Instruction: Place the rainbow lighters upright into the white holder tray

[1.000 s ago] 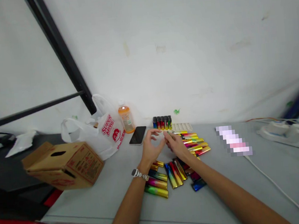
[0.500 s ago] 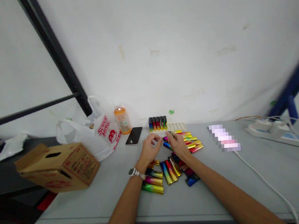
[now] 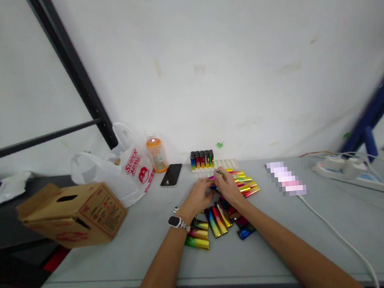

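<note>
Hands [image 3: 201, 194] [image 3: 228, 186] curled close together, shiny multicoloured pieces [image 3: 219, 220] around, cannot tell what they pinch

Person's arms reach over the bench [image 3: 121, 262] front edge. Left hand [image 3: 199, 196] back up, fingers bent. Right hand [image 3: 228, 186] just beside it, fingers curled.

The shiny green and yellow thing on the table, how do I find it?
On the grey table, find the watch on the left wrist. Below and right of it lies a short row of shiny pieces. The green and yellow piece is nearest the table's front edge, bright green at one end, where the next piece is pink.
</note>
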A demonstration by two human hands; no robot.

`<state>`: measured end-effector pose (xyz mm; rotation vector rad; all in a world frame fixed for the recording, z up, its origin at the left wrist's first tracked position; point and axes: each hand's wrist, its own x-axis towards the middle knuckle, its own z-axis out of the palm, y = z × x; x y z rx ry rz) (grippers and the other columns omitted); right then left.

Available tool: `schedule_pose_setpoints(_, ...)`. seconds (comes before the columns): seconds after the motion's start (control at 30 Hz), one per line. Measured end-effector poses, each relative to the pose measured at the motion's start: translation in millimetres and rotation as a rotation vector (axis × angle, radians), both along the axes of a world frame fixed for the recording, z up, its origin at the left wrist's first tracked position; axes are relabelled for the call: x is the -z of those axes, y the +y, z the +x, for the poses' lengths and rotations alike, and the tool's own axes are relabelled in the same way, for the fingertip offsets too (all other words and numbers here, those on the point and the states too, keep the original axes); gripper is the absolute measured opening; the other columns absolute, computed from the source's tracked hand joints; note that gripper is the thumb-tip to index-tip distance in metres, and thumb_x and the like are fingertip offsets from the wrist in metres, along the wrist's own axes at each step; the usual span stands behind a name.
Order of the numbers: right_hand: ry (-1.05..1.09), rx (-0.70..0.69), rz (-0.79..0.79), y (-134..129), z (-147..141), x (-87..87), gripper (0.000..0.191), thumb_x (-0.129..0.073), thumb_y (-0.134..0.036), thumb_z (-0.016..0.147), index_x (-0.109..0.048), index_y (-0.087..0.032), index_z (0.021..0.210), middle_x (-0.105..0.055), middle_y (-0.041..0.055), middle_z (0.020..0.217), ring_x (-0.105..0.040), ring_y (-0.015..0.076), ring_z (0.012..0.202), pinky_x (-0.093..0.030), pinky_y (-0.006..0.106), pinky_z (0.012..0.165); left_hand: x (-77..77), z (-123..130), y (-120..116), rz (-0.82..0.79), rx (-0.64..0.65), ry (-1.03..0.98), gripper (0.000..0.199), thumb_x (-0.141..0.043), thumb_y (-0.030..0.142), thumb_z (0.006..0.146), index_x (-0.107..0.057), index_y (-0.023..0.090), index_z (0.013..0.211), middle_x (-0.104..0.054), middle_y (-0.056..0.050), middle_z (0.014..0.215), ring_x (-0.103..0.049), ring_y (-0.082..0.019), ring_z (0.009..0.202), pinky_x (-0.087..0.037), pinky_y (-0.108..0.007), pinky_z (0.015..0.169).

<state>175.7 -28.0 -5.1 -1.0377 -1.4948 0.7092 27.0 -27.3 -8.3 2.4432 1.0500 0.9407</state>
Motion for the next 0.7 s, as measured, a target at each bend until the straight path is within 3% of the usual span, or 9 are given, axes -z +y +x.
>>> schedule_pose_setpoints(0.17, -0.011, 0.000, 0.030, 0.4, -0.3, -2.0, 0.031, -0.059, -0.049, 0.085, -0.047, -0.023, 0.096, -0.050, -0.0049, 0.070, -0.049, 0.0153, 0.065, -0.042, 0.027, 0.064, 0.3, -1.4, -2.0, -0.017, -0.023, 0.089, 0.037, -0.062, 0.007, 0.072, -0.071, 0.024, 0.104, -0.069, -0.008, 0.113, -0.058, -0.027, 0.106, -0.043, -0.041, 0.100)
schedule_pose_setpoints(0.33, -0.101, -0.027, 0.097, 1.7, 2.0, -4.0, 0.033, -0.044, -0.050, 0.095, -0.060, -0.022, 0.102, -0.058, 0.0041, 0.088, -0.056, 0.0198, 0.087, -0.046, 0.034, 0.082, -5.2, -5.7, -5.5, -0.016, -0.096, 0.084, 0.017, -0.068, 0.015, 0.073, -0.072, 0.023, 0.088, -0.070, -0.007, 0.095, -0.062, -0.025, 0.096, -0.046, -0.035, 0.092)
schedule_pose_setpoints(0.43, -0.207, -0.022, 0.140, 5.5, 4.0, -9.0, 0.041, -0.040, -0.048, 0.097, -0.064, -0.021, 0.115, -0.059, 0.0083, 0.103, -0.056, 0.0207, 0.098, -0.045, 0.036, 0.092, -1.8, -13.1, -3.1, -0.055, -0.104, 0.081, 0.010, -0.067, 0.019, 0.076, -0.072, 0.023, 0.084, -0.070, -0.006, 0.089, -0.064, -0.024, 0.087, -0.049, -0.034, 0.084)
schedule_pose_setpoints(0.53, -0.289, -0.035, 0.132, 16.4, 3.8, -16.0, 0.041, -0.043, -0.046, 0.096, -0.064, -0.020, 0.120, -0.063, 0.0085, 0.103, -0.059, 0.0197, 0.090, -0.046, 0.036, 0.088, 4.2, -22.3, 1.3, -0.099, -0.108, -0.010, 0.009, -0.067, 0.021, 0.076, -0.071, 0.021, 0.084, -0.070, -0.006, 0.086, -0.064, -0.023, 0.081, -0.050, -0.033, 0.079)
schedule_pose_setpoints(0.7, -0.372, -0.054, 0.126, 53.7, -5.0, -27.8, 0.037, -0.055, -0.045, 0.089, -0.069, -0.017, 0.109, -0.070, 0.0047, 0.085, -0.056, 0.0154, 0.064, -0.048, 0.031, 0.070, 4.5, -32.9, 5.2, -0.217, -0.125, -0.146, 0.007, -0.061, 0.022, 0.081, -0.065, 0.019, 0.085, -0.069, -0.003, 0.076, -0.063, -0.019, 0.071, -0.049, -0.028, 0.067)
